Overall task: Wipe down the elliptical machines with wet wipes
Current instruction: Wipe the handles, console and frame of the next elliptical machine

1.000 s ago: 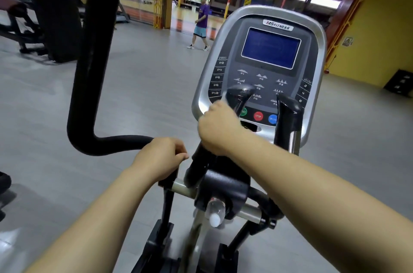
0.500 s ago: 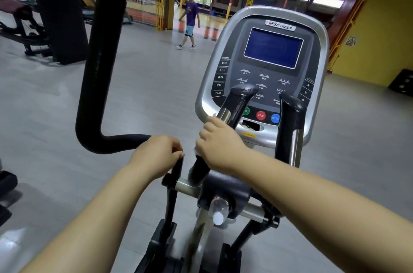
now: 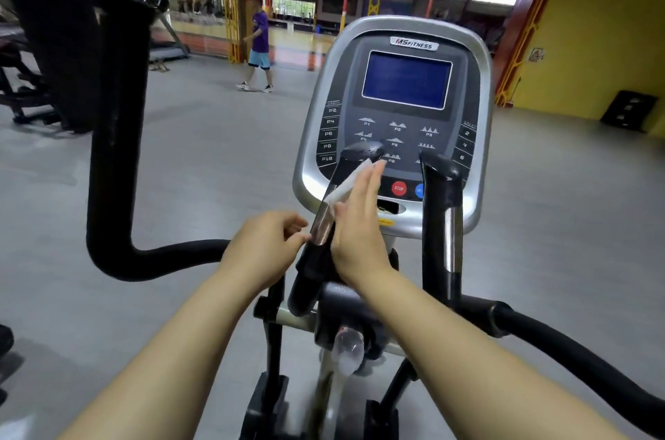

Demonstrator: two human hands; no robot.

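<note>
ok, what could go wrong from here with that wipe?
1. The right hand only presses the white wet wipe flat against the black grip with its chrome sensor plate; no pinch shows, so it could slip off.
2. Its fingertips are near the red STOP button; an overshoot might press it.

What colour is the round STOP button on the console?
The STOP button is red with white lettering; the head view shows it best.
</note>
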